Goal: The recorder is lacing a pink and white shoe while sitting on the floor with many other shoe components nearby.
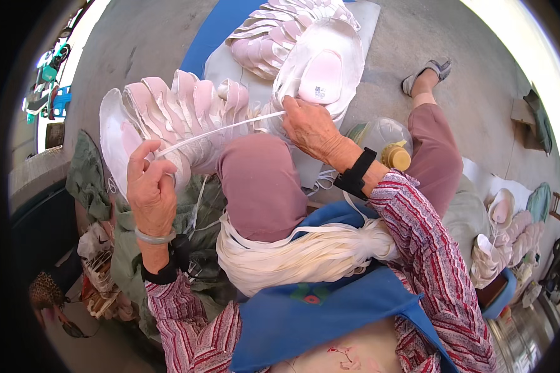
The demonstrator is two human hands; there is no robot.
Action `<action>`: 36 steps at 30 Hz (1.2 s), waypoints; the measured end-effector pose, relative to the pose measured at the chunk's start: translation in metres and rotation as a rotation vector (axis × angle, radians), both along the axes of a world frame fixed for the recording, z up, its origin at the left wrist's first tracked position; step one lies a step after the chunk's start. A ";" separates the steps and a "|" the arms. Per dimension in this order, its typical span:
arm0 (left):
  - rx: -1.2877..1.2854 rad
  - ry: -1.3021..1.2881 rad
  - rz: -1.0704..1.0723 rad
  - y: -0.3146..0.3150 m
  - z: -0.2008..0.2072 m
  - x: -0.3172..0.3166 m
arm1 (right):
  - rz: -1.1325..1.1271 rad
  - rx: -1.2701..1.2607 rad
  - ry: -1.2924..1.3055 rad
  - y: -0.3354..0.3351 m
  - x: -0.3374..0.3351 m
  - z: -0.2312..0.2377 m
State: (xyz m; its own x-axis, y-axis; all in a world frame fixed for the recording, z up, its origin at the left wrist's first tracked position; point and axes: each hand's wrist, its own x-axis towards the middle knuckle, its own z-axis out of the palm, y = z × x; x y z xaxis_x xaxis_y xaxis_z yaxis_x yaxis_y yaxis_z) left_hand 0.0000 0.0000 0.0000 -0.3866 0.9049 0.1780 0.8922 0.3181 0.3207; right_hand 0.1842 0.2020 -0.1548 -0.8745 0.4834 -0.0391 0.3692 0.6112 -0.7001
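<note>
Left hand [152, 194] and right hand [314, 127] had their grip pinched on a taut lace [224, 129]; fat lace bundle [298, 261] lay unused, couldn't tell how many shoes [320, 65] were done.

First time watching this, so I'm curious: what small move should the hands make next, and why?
Perhaps ease the left hand toward the right hand for slack: the white lace runs nearly straight between them, the right hand at a white shoe's edge.

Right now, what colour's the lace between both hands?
The lace is white; head view shows it best.
</note>
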 end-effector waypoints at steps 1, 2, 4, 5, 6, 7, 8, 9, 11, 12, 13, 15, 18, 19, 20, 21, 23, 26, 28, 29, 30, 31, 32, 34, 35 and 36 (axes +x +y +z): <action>0.016 0.024 0.017 -0.011 -0.005 -0.002 | 0.009 0.030 0.023 -0.002 -0.004 0.003; 0.032 0.051 0.037 -0.023 -0.013 -0.002 | 0.019 0.059 0.051 -0.005 -0.007 0.007; 0.009 0.036 0.099 -0.022 -0.049 -0.010 | 0.074 0.166 0.259 0.016 -0.030 -0.005; -0.110 -0.082 0.115 -0.052 -0.063 0.006 | 0.140 0.053 0.195 -0.006 -0.014 -0.014; -0.202 -0.270 0.139 -0.057 -0.099 0.012 | 0.133 0.060 0.196 -0.004 0.002 -0.028; -0.267 -0.445 0.134 -0.078 -0.126 0.021 | 0.126 0.029 0.109 -0.016 0.014 -0.043; -0.428 -0.583 0.188 -0.085 -0.145 0.032 | 0.149 0.119 0.132 -0.021 0.030 -0.056; -0.441 -0.557 0.168 -0.083 -0.155 0.045 | 0.167 0.099 0.131 -0.025 0.045 -0.070; -0.478 -0.589 0.147 -0.059 -0.185 0.041 | -0.026 -0.290 0.108 -0.018 0.051 -0.097; -0.471 -0.586 0.146 -0.048 -0.178 0.034 | -0.025 -0.283 0.111 -0.013 0.046 -0.097; -0.421 -0.567 0.134 -0.033 -0.177 0.022 | 0.004 -0.098 0.118 -0.003 0.043 -0.100; -0.356 -0.599 0.098 -0.013 -0.169 0.009 | 0.037 -0.001 0.098 -0.005 0.050 -0.077; -0.344 -0.798 0.214 0.030 -0.144 -0.027 | 0.051 -0.245 0.118 -0.007 0.029 -0.044; -0.293 -0.889 0.217 0.048 -0.152 -0.035 | 0.075 -0.163 0.204 -0.008 0.032 -0.055; -0.293 -0.962 0.202 0.070 -0.163 -0.040 | 0.055 -0.151 0.219 -0.010 0.035 -0.052; -0.273 -1.032 0.261 0.088 -0.168 -0.043 | 0.057 -0.154 0.266 -0.012 0.036 -0.047; -0.293 -1.138 0.276 0.120 -0.200 -0.041 | 0.007 -0.267 0.161 -0.010 0.050 -0.054; -0.316 -1.081 0.291 0.161 -0.243 -0.038 | -0.043 -0.296 0.096 -0.012 0.066 -0.074; -0.408 -0.798 0.292 0.173 -0.283 -0.035 | -0.036 -0.221 0.097 -0.014 0.070 -0.077; -0.407 -0.798 0.307 0.173 -0.300 -0.037 | -0.020 -0.227 0.106 -0.013 0.070 -0.074; -0.414 -0.766 0.302 0.171 -0.318 -0.039 | -0.008 -0.237 0.114 -0.013 0.068 -0.069; -0.416 -0.746 0.281 0.176 -0.331 -0.035 | -0.007 -0.233 0.110 -0.009 0.072 -0.059; -0.413 -0.757 0.276 0.181 -0.342 -0.034 | -0.006 -0.230 0.107 -0.005 0.074 -0.051; -0.667 -0.725 0.166 0.175 -0.353 -0.038 | 0.003 -0.258 0.112 -0.004 0.076 -0.057; -0.678 -0.727 0.174 0.176 -0.358 -0.042 | -0.040 -0.409 0.097 -0.004 0.076 -0.062; -0.823 -0.661 0.034 0.183 -0.353 -0.044 | -0.092 -0.553 0.074 -0.002 0.076 -0.060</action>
State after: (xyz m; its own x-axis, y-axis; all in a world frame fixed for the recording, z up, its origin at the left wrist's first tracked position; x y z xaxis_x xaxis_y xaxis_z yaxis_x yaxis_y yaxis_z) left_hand -0.0440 0.1832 -0.3528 -0.2099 0.6378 -0.7411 0.6058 0.6798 0.4135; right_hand 0.2597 0.1997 -0.2150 -0.8398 0.4829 -0.2482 0.3413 0.1140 -0.9330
